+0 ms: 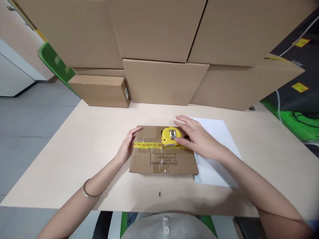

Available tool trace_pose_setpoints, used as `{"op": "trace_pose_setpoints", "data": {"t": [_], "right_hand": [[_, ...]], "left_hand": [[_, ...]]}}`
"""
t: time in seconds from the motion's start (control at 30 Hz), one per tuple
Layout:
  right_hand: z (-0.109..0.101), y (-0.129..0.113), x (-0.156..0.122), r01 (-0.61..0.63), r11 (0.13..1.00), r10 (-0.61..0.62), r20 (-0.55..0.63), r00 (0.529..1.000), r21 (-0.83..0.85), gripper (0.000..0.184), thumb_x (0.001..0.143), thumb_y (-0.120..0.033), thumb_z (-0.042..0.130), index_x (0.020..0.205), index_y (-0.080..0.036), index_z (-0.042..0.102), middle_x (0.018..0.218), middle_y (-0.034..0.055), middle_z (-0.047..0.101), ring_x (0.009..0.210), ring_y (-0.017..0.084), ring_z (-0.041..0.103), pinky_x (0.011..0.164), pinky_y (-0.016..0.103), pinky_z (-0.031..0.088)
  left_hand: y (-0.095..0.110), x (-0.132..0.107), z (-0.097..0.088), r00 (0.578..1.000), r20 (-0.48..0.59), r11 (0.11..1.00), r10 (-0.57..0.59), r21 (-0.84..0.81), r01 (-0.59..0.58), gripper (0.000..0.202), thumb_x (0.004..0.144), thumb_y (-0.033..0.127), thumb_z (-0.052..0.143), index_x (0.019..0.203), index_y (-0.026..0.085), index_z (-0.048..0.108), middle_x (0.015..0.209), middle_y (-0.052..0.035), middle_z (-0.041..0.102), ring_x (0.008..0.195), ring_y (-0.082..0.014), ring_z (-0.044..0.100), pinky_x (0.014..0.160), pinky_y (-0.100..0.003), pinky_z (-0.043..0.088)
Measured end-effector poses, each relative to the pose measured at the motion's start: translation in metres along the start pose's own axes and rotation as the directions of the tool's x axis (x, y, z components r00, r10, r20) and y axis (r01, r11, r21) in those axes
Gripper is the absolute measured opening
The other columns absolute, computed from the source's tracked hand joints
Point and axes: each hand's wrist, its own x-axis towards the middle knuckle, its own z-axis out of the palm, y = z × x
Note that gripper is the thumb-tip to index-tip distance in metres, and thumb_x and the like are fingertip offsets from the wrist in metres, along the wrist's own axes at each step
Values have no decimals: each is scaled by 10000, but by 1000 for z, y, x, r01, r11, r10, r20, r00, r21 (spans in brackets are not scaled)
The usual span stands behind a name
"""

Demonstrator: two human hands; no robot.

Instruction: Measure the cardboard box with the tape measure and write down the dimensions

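Observation:
A flat cardboard box, sealed with yellow tape across its middle, lies on the pale table. A yellow tape measure sits on top of it. My right hand rests on the box's right edge, thumb and fingers closed around the tape measure's case. My left hand presses against the box's left edge with fingers stretched out and holds the yellow tape's end there.
A white sheet of paper lies under the box's right side. Large cardboard boxes are stacked along the table's back, with a smaller one at the left. A green frame leans behind them.

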Motion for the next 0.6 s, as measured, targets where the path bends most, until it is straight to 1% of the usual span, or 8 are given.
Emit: {"op": "trace_pose_setpoints", "data": {"t": [0.07,0.1,0.2,0.27,0.3,0.43,0.53,0.6], "right_hand": [[4,-10,11,20,999,-22,78,997,32,609,900,-722,576,1260,-231,609,1553,176,483,1502,410,348,1179,642,320],[5,-14,15,15,998,-22,99,995,68,604,862,-713,638,1241,-245,600,1518,161,521,1472,405,399,1155,623,366],[10,-27,24,-25,984,2,128,992,178,596,818,-597,752,1248,-265,509,1281,108,669,1145,339,673,889,488,562],[14,-40,33,-16,983,-6,117,993,182,570,840,-509,758,1259,-267,457,1160,79,699,919,289,724,716,404,559],[16,-47,38,7,987,-23,101,995,160,565,860,-483,746,1282,-269,438,1161,80,696,884,283,727,690,389,545],[27,-77,63,124,991,-128,115,985,41,556,950,-485,649,1395,-279,388,1314,97,653,970,309,731,768,416,537],[36,-86,73,177,984,-170,186,968,-21,503,989,-473,594,1399,-261,392,1243,90,701,914,298,741,766,418,530],[39,-85,71,174,984,-164,190,968,-35,500,991,-471,591,1400,-256,401,1156,82,739,864,293,743,737,406,524]], "left_hand": [[-3,2,-1,1000,4,996,-16,-89,17,482,989,638,448,1218,315,724,1410,-34,643,1423,-297,466,1235,-477,290],[-4,3,-1,1000,16,993,-18,-119,20,489,992,642,439,1204,315,735,1395,-33,658,1410,-292,484,1228,-471,304],[-5,5,-3,999,51,987,4,-163,5,520,990,667,429,1188,310,752,1372,-30,686,1390,-281,520,1222,-454,327],[-5,7,-4,998,64,986,16,-169,-5,545,979,688,437,1194,299,752,1377,-31,688,1398,-286,520,1225,-454,328],[-6,7,-4,998,68,984,16,-177,-4,565,969,703,443,1200,289,750,1383,-34,687,1404,-293,516,1226,-457,328],[-10,10,-3,997,61,971,-36,-233,49,653,893,779,507,1199,253,743,1325,-51,724,1357,-334,561,1193,-479,374],[-13,11,-5,996,62,966,-72,-244,85,675,860,805,528,1165,244,746,1239,-57,759,1296,-347,606,1158,-493,413],[-14,11,-8,995,77,972,-56,-223,72,664,888,786,502,1183,239,736,1272,-68,740,1315,-349,588,1163,-500,404]]}}
